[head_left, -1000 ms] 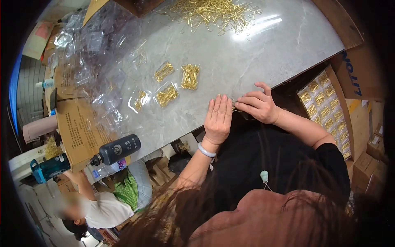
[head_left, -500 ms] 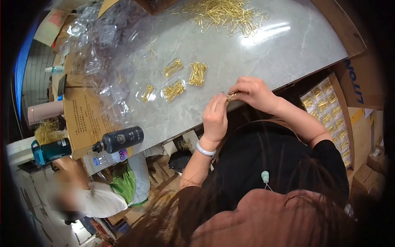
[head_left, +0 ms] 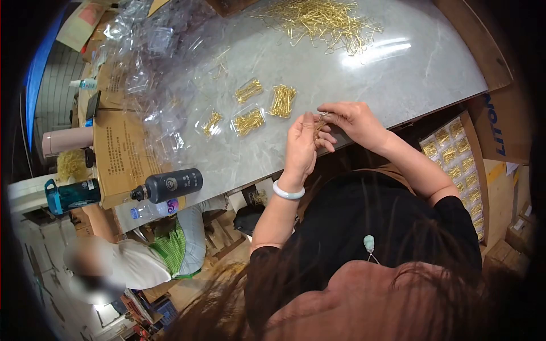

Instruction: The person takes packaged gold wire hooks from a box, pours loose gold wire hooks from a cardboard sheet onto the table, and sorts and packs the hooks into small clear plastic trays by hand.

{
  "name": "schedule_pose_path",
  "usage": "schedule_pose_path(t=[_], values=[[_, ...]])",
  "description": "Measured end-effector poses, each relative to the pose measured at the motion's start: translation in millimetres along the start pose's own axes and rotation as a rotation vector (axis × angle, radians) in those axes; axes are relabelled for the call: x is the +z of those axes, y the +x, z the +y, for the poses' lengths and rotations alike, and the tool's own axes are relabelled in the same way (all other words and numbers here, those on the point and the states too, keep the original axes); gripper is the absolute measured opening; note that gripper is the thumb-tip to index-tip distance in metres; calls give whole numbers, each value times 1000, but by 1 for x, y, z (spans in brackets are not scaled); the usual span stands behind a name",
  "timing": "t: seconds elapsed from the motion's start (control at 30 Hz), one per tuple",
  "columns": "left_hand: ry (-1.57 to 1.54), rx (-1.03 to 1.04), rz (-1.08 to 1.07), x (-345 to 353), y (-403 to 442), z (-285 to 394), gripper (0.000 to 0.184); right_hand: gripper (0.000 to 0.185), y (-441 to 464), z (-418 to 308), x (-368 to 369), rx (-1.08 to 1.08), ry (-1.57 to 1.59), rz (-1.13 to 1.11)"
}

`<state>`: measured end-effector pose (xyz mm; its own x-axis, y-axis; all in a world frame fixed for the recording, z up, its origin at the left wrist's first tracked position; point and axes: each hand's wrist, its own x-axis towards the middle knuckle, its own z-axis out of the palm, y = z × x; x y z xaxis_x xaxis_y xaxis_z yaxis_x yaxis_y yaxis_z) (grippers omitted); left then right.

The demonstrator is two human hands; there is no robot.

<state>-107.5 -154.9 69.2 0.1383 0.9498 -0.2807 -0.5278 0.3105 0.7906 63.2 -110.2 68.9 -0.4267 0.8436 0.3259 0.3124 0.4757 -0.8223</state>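
Your L hand (head_left: 301,142) and R hand (head_left: 355,122) met nr ctr of frame, over the near edge of the grey surface (head_left: 239,162). Gold hooks (head_left: 319,126) sat betw. them. R fingers: thumb + index pinched on the hooks' upper end. L fingers: curled round the lower part, thumb up, some tips pointing twd R side of frame. Exact no. of hooks: couldn't tell, partly hidden by your fingers. Pale bangle (head_left: 288,191) on your L wrist.

Upper ctr, just beyond your L hand: four gold bundles (head_left: 248,121) lay on the surface nr each other, clear plastic visible abt. the lower two. Hook pile (head_left: 327,23) lay loose at top of frame, well apart from your hands. Clear plastic packaging (head_left: 162,77) heaped upper L. Dark bottle (head_left: 170,186) at lower L of the surface, nr a brown carton (head_left: 119,149).

R side of frame, past the surface edge: open box (head_left: 476,158) w/ rows of gold-filled packs, beside a carton marked "LITON" (head_left: 503,108). Another person (head_left: 136,267), white top, at lower L, well apart from you.
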Motion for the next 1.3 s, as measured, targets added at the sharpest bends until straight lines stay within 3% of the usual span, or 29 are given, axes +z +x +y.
schedule_pose_path(t=[0.13,0.23,0.43,0.73,1.0,1.1,1.13,1.23,1.3], values=[[29,31,58,4,6,0,29,27,2,-16,-1,341,242,-67],[71,72,94,0,10,-4,27,26,0,-20,-4,365,318,-75],[6,175,248,13,10,-7,26,24,-11,-18,2,160,218,21],[131,370,300,9,15,-21,40,17,-9,-14,12,244,361,75],[223,359,323,2,-8,-7,44,19,-5,-10,13,515,672,-53],[873,688,489,-15,-16,2,35,21,0,-2,4,527,718,-18],[1136,895,505,-21,-14,10,25,22,2,-1,1,528,726,3],[1672,951,512,-19,-7,29,28,20,12,-2,-9,527,696,73],[1779,797,440,-23,6,24,41,21,17,-5,-17,516,676,103]])
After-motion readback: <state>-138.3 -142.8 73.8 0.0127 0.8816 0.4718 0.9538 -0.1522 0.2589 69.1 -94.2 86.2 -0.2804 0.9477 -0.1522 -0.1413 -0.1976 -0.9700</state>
